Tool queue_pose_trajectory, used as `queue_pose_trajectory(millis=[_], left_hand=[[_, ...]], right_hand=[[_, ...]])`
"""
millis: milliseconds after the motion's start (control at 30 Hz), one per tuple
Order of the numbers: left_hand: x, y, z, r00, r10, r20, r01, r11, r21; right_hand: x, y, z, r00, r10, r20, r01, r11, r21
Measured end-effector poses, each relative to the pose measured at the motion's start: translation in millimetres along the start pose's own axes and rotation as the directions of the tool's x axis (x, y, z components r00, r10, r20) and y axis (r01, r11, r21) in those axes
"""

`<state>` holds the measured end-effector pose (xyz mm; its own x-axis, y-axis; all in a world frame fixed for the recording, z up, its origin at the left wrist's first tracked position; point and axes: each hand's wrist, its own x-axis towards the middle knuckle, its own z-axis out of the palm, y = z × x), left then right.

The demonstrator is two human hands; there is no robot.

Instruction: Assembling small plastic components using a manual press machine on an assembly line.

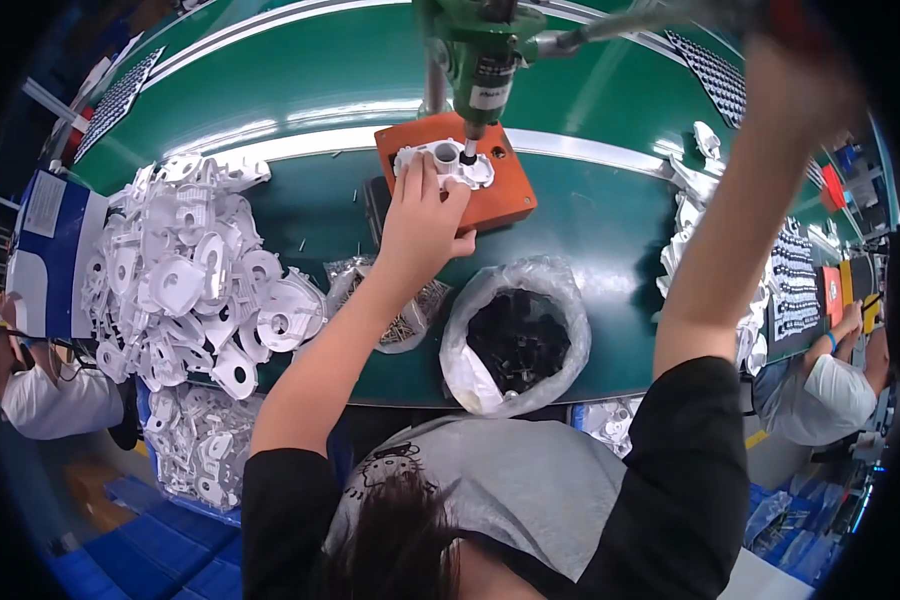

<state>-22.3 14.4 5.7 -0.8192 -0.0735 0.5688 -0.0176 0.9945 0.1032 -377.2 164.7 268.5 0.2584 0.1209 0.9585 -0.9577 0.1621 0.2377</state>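
My left hand (425, 215) presses its fingertips on a white plastic part (480, 174), holding it on an orange block (505, 205). Directly above, the dark tip of a green press (485, 75) meets the part beside its round raised collar. My right arm reaches up to the far right, where my right hand (810, 90) is closed at the end of the press lever (620, 22); its fingers are blurred and dark near a red knob. Close to my left forearm lies a clear bag of small metal pins (400, 325).
A heap of white plastic parts (185, 260) covers the left of the green table (610, 340); more white parts (685, 215) lie at right. A plastic-lined tub of black pieces (515, 340) stands near the front edge. Other people sit at both sides, including a person in white (835, 400).
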Motion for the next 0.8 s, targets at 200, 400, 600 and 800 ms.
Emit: queue_pose_trajectory(millis=[200,400,600,800], left_hand=[[-18.4,-15.7,-10.2,0.998,-0.055,0.015,0.054,0.994,0.093],[-10.8,-7.6,-12.5,0.993,-0.097,0.063,0.095,0.995,0.027],[0.4,-54.2,-13.5,0.962,-0.222,0.156,0.245,0.958,-0.147],[33.4,-71.7,-32.1,0.962,-0.131,0.240,0.176,0.968,-0.179]], right_hand=[[-100.4,-275.5,-132.4,0.693,0.562,0.451,-0.690,0.337,0.640],[-93.3,-271.3,-140.6,0.671,0.513,0.535,-0.736,0.370,0.568],[-20.2,-214.1,-26.0,0.649,0.610,0.455,-0.687,0.214,0.694],[-31.6,-170.3,109.1,0.315,0.725,0.613,-0.800,-0.145,0.582]])
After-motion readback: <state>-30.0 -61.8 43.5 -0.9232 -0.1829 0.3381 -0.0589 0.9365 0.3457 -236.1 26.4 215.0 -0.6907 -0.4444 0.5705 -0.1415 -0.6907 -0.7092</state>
